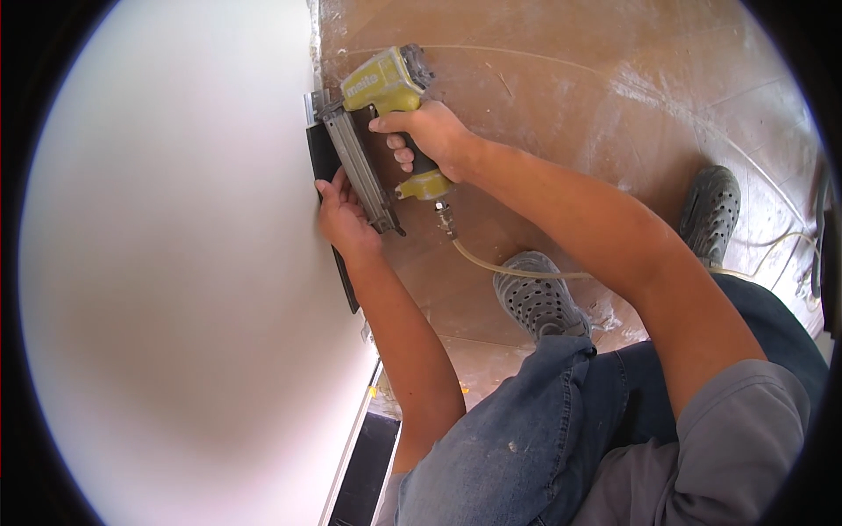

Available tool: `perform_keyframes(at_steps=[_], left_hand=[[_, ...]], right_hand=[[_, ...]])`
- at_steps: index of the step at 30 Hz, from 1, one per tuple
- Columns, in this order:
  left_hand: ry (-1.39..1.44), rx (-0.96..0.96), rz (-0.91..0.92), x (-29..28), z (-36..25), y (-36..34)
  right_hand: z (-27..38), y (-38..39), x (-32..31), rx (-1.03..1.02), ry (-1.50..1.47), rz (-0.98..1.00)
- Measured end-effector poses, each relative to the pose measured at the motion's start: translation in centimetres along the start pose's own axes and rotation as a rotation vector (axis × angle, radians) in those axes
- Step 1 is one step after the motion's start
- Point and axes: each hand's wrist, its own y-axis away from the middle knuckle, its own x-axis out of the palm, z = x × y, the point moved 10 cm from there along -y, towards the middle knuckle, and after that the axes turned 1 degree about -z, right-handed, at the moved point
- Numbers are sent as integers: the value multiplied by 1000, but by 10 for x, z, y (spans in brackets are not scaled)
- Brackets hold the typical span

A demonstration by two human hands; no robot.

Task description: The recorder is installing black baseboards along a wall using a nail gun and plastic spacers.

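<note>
Near the upper middle of the frame, our right hand [430,136] is wrapped firmly around the grip of the nailer [381,81], forefinger close by the trigger; whether it is squeezing, we cannot tell. Just below and to the left, our left hand [349,219] lies over the black strip [324,151], thumb at its edge and fingers half curled; we cannot tell if they pinch it or only press it. The strip runs along the foot of the white wall [175,219], left of the frame's middle, with a silvery piece [312,107] at its upper end.

We judge the step to be fastening the strip: the nailer's nose is by its top end, though contact is unclear. Our next move calls for keeping the strip steady, seating the nose squarely and keeping the left fingers out of the nail's path. The hose [500,268] trails right across the brown floor [544,131], past our clog [537,294], and needs slack.
</note>
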Motion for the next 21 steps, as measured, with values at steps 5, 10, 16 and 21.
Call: perform_keyframes(at_steps=[5,10,16,21], left_hand=[[36,16,-1,1,1,0],[-290,179,-120,10,-33,22],[-918,727,-248,62,-107,32],[-945,566,-181,76,-97,19]], right_hand=[[2,-3,0,-11,19,-10],[-2,-2,-1,-3,-31,10],[6,23,-18,11,-58,-73],[13,54,-41,64,-30,-119]])
